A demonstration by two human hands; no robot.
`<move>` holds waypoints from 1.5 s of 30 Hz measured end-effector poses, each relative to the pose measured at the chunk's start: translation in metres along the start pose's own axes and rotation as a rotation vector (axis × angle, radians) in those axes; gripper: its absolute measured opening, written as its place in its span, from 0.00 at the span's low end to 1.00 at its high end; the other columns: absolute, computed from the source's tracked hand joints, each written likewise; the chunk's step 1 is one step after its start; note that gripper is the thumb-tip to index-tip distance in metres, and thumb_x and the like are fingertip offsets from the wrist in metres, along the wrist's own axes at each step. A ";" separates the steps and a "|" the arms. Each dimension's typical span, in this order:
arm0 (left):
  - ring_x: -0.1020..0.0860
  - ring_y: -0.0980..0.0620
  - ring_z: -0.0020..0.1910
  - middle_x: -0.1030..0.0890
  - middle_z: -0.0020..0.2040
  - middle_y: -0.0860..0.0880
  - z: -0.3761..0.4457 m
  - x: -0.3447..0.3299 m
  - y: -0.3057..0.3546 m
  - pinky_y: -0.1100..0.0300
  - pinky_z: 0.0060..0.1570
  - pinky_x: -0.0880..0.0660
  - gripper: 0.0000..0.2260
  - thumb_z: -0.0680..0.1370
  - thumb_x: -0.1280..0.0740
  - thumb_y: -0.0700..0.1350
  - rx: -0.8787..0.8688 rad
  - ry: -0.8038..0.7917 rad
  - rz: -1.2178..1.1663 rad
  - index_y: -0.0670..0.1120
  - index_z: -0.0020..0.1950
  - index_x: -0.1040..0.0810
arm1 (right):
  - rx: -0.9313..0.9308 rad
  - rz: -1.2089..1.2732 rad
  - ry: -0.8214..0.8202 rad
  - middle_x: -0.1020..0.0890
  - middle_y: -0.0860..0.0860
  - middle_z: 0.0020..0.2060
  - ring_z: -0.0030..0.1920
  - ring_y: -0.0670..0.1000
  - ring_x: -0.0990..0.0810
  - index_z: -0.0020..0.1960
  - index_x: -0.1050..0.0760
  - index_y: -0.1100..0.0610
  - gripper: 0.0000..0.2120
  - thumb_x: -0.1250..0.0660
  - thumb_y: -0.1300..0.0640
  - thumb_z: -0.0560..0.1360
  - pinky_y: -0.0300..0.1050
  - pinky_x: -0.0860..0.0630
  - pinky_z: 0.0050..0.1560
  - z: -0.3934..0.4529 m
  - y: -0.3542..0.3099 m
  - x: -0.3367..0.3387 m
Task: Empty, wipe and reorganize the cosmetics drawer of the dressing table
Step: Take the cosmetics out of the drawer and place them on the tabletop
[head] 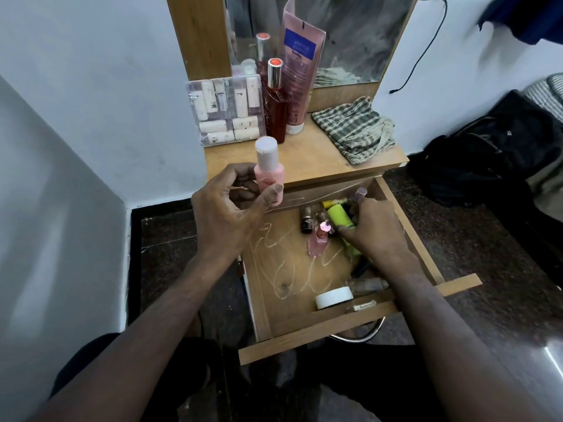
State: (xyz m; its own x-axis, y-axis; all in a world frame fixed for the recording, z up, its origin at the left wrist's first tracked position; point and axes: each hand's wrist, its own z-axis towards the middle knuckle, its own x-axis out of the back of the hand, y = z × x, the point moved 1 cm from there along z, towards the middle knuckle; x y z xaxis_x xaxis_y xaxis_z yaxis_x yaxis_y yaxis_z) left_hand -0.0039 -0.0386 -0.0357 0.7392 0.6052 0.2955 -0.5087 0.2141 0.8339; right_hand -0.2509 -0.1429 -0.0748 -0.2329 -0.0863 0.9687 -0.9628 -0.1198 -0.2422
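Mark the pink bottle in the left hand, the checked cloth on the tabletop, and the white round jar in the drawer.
pink bottle (269, 175): head view, on its pink body below the white cap.
checked cloth (355, 129): head view, middle of the crumpled fabric.
white round jar (333, 297): head view, on its side wall.

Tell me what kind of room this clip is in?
Likely a bedroom corner at home: a small wooden dressing table with a mirror, toiletries on top, an open drawer of cosmetics, and bags on the floor.
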 end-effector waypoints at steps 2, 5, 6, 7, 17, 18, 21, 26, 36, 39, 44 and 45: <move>0.16 0.61 0.45 0.14 0.50 0.53 0.003 0.004 -0.002 0.71 0.44 0.22 0.19 0.76 0.20 0.52 0.002 0.027 0.008 0.44 0.61 0.16 | -0.009 0.001 -0.015 0.18 0.59 0.49 0.43 0.56 0.22 0.52 0.19 0.58 0.21 0.18 0.46 0.69 0.46 0.29 0.41 0.001 0.001 0.000; 0.16 0.62 0.45 0.14 0.50 0.54 0.008 0.010 -0.005 0.71 0.44 0.21 0.19 0.76 0.20 0.53 0.002 0.068 0.007 0.44 0.60 0.17 | 0.001 -0.003 -0.035 0.18 0.58 0.50 0.45 0.55 0.21 0.53 0.18 0.57 0.21 0.18 0.45 0.69 0.45 0.29 0.41 -0.003 -0.004 0.001; 0.16 0.62 0.45 0.14 0.50 0.53 0.009 0.011 -0.005 0.70 0.44 0.21 0.19 0.76 0.21 0.53 0.003 0.079 0.008 0.44 0.60 0.17 | 0.006 0.006 -0.034 0.17 0.57 0.48 0.45 0.54 0.21 0.52 0.17 0.57 0.21 0.18 0.44 0.68 0.45 0.29 0.41 -0.003 -0.006 0.003; 0.16 0.61 0.45 0.14 0.50 0.53 0.010 0.012 -0.006 0.70 0.44 0.21 0.19 0.76 0.21 0.53 0.009 0.088 0.008 0.43 0.60 0.16 | 0.013 0.020 -0.033 0.16 0.55 0.45 0.44 0.54 0.20 0.50 0.16 0.57 0.21 0.18 0.43 0.67 0.45 0.29 0.41 -0.003 -0.006 0.006; 0.17 0.58 0.47 0.14 0.51 0.54 0.028 0.020 -0.019 0.66 0.46 0.20 0.20 0.76 0.22 0.57 0.053 0.165 0.068 0.47 0.62 0.17 | 0.188 0.601 0.302 0.15 0.44 0.40 0.39 0.41 0.17 0.49 0.18 0.51 0.13 0.20 0.51 0.68 0.32 0.21 0.41 -0.020 -0.068 0.079; 0.17 0.59 0.47 0.14 0.51 0.54 0.030 0.021 -0.021 0.65 0.47 0.20 0.19 0.76 0.22 0.57 0.061 0.177 0.075 0.47 0.61 0.17 | 0.212 0.645 0.306 0.15 0.43 0.41 0.40 0.40 0.16 0.51 0.18 0.50 0.13 0.20 0.50 0.69 0.32 0.21 0.42 -0.016 -0.084 0.074; 0.17 0.59 0.48 0.14 0.50 0.55 0.039 0.023 -0.027 0.61 0.48 0.19 0.18 0.77 0.23 0.57 0.086 0.201 0.104 0.48 0.61 0.17 | 0.308 0.714 0.348 0.14 0.43 0.45 0.45 0.41 0.15 0.55 0.19 0.50 0.17 0.21 0.48 0.70 0.41 0.17 0.50 -0.004 -0.128 0.050; 0.17 0.58 0.49 0.15 0.51 0.56 0.052 0.024 -0.034 0.56 0.49 0.18 0.16 0.78 0.23 0.55 0.047 0.178 0.157 0.48 0.61 0.17 | 0.385 0.775 0.356 0.14 0.48 0.48 0.44 0.41 0.16 0.58 0.21 0.55 0.17 0.21 0.52 0.74 0.26 0.24 0.41 0.014 -0.170 0.018; 0.16 0.56 0.51 0.14 0.54 0.56 0.063 0.035 -0.055 0.52 0.51 0.17 0.14 0.79 0.23 0.51 0.075 0.186 0.149 0.48 0.61 0.16 | 0.422 0.775 0.388 0.15 0.50 0.53 0.50 0.44 0.16 0.62 0.21 0.58 0.20 0.19 0.56 0.73 0.33 0.18 0.47 0.034 -0.193 0.005; 0.16 0.55 0.53 0.14 0.55 0.55 0.063 0.035 -0.058 0.53 0.51 0.17 0.14 0.79 0.23 0.51 0.081 0.176 0.168 0.48 0.62 0.16 | 0.411 0.777 0.380 0.15 0.50 0.53 0.50 0.44 0.16 0.61 0.21 0.58 0.20 0.19 0.57 0.73 0.34 0.17 0.48 0.036 -0.194 0.002; 0.17 0.57 0.53 0.14 0.56 0.55 0.062 0.034 -0.061 0.53 0.53 0.17 0.16 0.78 0.23 0.52 0.075 0.157 0.191 0.48 0.63 0.17 | 0.446 0.667 0.371 0.16 0.50 0.53 0.50 0.45 0.17 0.62 0.22 0.58 0.21 0.19 0.58 0.73 0.30 0.19 0.49 0.030 -0.184 0.006; 0.17 0.57 0.54 0.15 0.57 0.55 0.060 0.035 -0.060 0.54 0.53 0.17 0.17 0.78 0.23 0.53 0.069 0.168 0.199 0.48 0.64 0.17 | 0.456 0.641 0.387 0.16 0.50 0.52 0.49 0.45 0.17 0.62 0.22 0.58 0.20 0.20 0.57 0.74 0.29 0.20 0.48 0.027 -0.180 0.011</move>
State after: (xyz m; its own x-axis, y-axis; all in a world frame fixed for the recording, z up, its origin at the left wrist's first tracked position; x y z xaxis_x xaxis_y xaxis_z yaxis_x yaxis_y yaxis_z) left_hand 0.0793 -0.0768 -0.0475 0.5416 0.7498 0.3801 -0.6007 0.0289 0.7990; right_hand -0.0766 -0.1493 -0.0220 -0.8200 0.0597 0.5693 -0.5016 -0.5540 -0.6644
